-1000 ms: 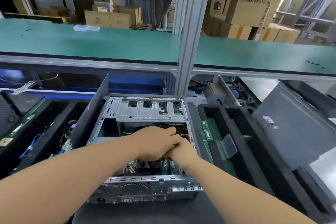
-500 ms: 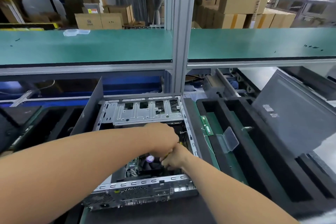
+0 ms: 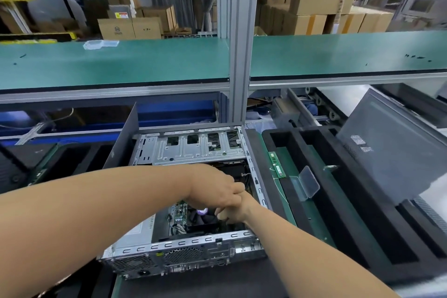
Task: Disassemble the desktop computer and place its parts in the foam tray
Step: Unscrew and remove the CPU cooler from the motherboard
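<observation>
1 open desktop computer point(image 3: 186, 201) lying flat mid-bench, long axis running near to far, rear port panel facing the wearer, drive cage at the far end. Directly right of it, 1 black foam tray point(image 3: 338, 205), its long slots running the same way; 2 green memory sticks point(image 3: 277, 164) lying end to end along its left slot, beside 1 clear plastic box point(image 3: 306, 185). 2 hands inside the chassis over the fan: left hand point(image 3: 215, 190) knuckles up, fingers curled downward, grasp hidden, cannot tell on what; right hand point(image 3: 232, 211) tucked beneath it, fingers curled, contents hidden too.
</observation>
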